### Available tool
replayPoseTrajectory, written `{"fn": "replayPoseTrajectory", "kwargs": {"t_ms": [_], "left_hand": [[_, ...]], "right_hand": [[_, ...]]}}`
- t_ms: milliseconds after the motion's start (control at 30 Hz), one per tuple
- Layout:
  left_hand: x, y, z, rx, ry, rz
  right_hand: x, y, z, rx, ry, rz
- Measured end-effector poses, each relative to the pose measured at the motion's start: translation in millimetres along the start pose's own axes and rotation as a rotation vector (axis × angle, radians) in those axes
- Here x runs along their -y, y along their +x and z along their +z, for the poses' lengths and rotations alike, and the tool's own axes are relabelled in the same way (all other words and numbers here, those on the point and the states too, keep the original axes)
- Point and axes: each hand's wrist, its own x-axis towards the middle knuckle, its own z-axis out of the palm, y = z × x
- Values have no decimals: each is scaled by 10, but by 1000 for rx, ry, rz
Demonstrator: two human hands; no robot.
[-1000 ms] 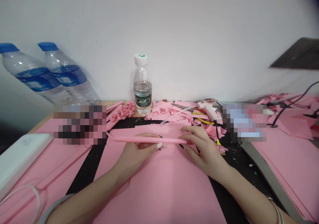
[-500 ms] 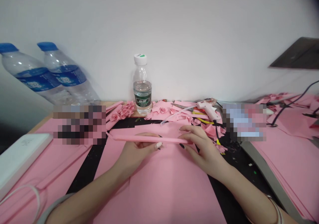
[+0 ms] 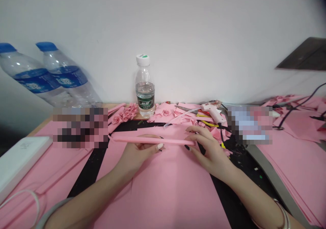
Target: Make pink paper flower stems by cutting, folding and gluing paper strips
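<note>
A narrow pink paper roll lies crosswise in the air above the large pink sheets. My left hand pinches it near its middle, thumb in front and fingers partly hidden behind. At its right end, the fingertips and thumb of my right hand close on the paper. The left end of the roll reaches past my left hand, held by nothing. Whether the paper is rolled or folded flat inside cannot be seen.
A water bottle stands by the wall. Behind my right hand lie a white glue gun and pink scraps. Folded paper flowers sit left of the bottle. Two large bottles, a white box and a paper stack flank the work area.
The paper roll has shifted very slightly left with my left hand. My right hand has moved a little, its fingers still at the roll's right end.
</note>
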Motion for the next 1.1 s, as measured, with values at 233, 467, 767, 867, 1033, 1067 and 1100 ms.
{"fn": "replayPoseTrajectory", "kwargs": {"t_ms": [233,467,767,867,1033,1067,1100], "left_hand": [[-4,-10,-9,-14,-26,-17],[-16,17,-13,-14,4,-14],[30,25,-47,-4,-65,6],[18,30,-43,-7,-76,-4],[-1,44,-42,-15,-101,-13],[-1,44,-45,-17,-105,-14],[0,43,-47,-20,-107,-15]], "right_hand": [[24,10,-23,9,25,-6],[31,19,-59,16,36,-23],[-2,18,-71,57,61,-29],[-9,20,-80,74,78,-32],[-4,27,-94,97,105,-28],[-2,28,-96,100,109,-25],[0,28,-99,104,112,-21]]}}
